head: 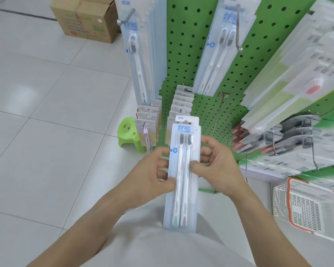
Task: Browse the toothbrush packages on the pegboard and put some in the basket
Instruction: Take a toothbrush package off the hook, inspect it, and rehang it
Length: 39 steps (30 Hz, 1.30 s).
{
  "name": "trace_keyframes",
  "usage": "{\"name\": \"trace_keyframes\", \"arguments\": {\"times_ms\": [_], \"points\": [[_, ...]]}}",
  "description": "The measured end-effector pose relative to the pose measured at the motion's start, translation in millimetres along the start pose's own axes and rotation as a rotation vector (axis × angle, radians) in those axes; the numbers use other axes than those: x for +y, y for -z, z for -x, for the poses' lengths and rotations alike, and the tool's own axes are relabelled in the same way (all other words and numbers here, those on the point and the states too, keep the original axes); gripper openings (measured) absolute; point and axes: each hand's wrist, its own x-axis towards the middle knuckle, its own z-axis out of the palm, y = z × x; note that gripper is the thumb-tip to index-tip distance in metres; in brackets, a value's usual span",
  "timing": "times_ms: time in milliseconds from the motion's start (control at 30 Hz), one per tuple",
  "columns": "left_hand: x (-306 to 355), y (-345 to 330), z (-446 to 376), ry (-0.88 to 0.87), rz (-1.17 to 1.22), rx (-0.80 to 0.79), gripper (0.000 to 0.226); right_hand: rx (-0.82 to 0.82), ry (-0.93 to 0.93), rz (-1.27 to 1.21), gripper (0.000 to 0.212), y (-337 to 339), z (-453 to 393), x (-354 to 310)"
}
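Looking down from the head camera, much stays unclear: the packets at the right edge (297, 89) are smeared by blur and cut off by the frame, their print unreadable, and the white basket (305, 207) with its orange rim is cropped at the right, its contents impossible to make out. The fingers of both hands are hidden behind the toothbrush package (183, 170), held upright in front of the person's chest, well below the green pegboard (183, 60). The package is a long, pale blue clear blister card with blue lettering and two white brushes with dark bristles side by side. The left hand (152, 174) pinches its left edge, thumb on the front; the right hand (216, 168) grips its right edge likewise. Matching packages (220, 45) hang on hooks above.
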Motion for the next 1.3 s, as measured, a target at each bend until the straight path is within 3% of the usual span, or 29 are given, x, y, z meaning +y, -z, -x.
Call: {"name": "trace_keyframes", "arguments": {"times_ms": [133,300,467,667,733,867,933,1067,1167,1300], "points": [[-9.6,-4.3,9.0,0.043,0.013,-0.078,0.039,0.007,0.0,0.018,0.055,2.2,7.2,5.3],[-8.7,-1.0,7.1,0.029,0.011,-0.084,0.05,-0.15,-0.036,0.022,0.069,-3.6,21.0,18.2],[-12.4,-5.9,2.1,-0.004,0.076,-0.01,0.047,0.047,0.035,-0.033,0.046,-3.4,16.8,23.3],[-12.2,-10.1,0.8,0.068,0.01,-0.116,0.025,0.317,0.104,-0.167,0.034,-5.2,10.9,17.8],[-10.2,-11.9,0.9,0.055,0.055,-0.063,0.018,0.279,0.087,-0.128,0.037,-2.1,10.2,14.7],[-14.5,-11.2,-3.5,0.006,0.07,0.089,0.017,0.078,-0.004,0.021,0.072,-1.4,14.8,12.0],[-18.3,-8.2,-4.4,-0.006,0.072,0.097,0.023,0.045,-0.003,0.03,0.079,-4.4,16.9,12.6],[-20.1,-7.2,-1.2,-0.023,0.074,0.049,0.045,0.146,0.007,-0.029,0.072,-8.1,19.4,13.0],[-26.0,-6.8,-1.1,-0.029,0.123,0.075,0.045,0.097,-0.026,-0.025,0.064,-9.2,20.6,17.1],[-31.9,-8.0,1.8,-0.032,0.163,0.112,0.044,0.019,-0.038,0.02,0.072,-9.2,21.4,23.7]]}}
